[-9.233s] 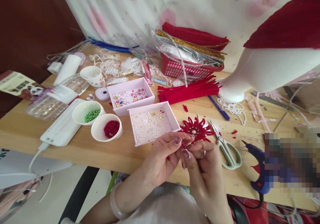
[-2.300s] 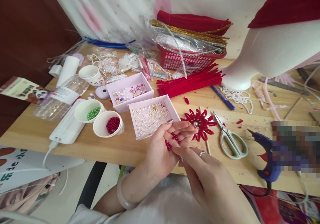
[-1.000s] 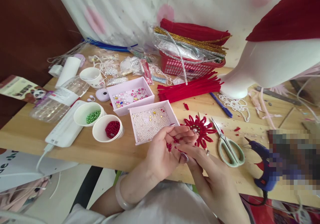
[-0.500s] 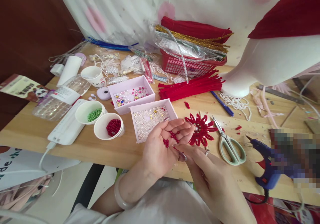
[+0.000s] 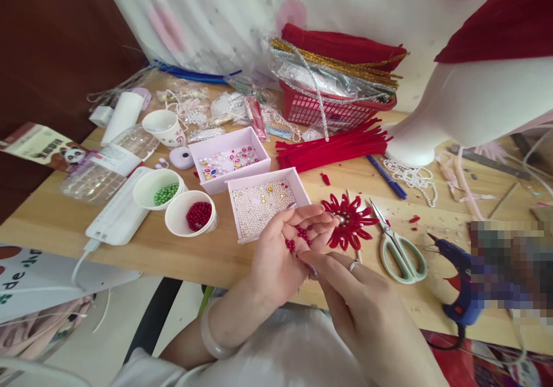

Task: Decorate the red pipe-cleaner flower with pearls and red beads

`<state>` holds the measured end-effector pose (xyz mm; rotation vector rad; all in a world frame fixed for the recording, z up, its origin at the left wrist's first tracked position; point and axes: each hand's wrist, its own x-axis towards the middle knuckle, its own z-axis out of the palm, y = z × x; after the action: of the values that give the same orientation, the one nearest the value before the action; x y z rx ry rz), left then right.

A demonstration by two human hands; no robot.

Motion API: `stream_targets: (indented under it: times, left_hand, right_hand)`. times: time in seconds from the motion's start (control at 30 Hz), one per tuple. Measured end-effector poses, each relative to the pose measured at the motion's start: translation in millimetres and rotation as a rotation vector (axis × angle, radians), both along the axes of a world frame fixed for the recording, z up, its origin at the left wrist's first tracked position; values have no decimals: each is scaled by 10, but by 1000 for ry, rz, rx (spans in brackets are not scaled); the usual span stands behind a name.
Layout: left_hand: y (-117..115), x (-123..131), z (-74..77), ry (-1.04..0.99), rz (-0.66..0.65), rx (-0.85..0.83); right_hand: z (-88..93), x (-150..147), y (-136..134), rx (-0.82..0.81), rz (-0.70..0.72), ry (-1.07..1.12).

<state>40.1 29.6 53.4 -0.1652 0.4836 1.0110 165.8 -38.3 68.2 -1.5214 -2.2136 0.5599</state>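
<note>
My left hand [image 5: 276, 269] is turned palm up with its fingers cupped, and several small red beads [image 5: 304, 234] lie in the palm and on the fingers. Over that palm, my right hand [image 5: 367, 300] has thumb and forefinger drawn together, the forefinger tip touching down beside the beads. Whether a bead sits between those fingertips is hidden. Just beyond the left fingers is a red fuzzy flower [image 5: 358, 221] with pearls at its centre. Behind the left hand stands a pale tray [image 5: 302, 190] of small pearl beads. A paper cup [image 5: 173, 221] to the left contains more red beads.
Scissors [image 5: 397, 249] with green handles and a blue glue gun [image 5: 460, 283] lie on the right. A second tray [image 5: 228, 181], a cup [image 5: 142, 194] of green beads and a white power bank [image 5: 118, 211] are leftward. Red stems [image 5: 332, 148] lie before a red basket [image 5: 337, 110].
The right forefinger has shifted slightly up and left among the beads in my left palm. The whole view has moved a little; the things on the table stay put.
</note>
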Motion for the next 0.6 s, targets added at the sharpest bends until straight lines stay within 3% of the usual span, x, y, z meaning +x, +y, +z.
stream_targets:
  times: [0.6]
  left_hand:
    - [-10, -16, 2, 71, -16, -16]
  right_hand:
    - [36, 14, 3, -6, 8, -140]
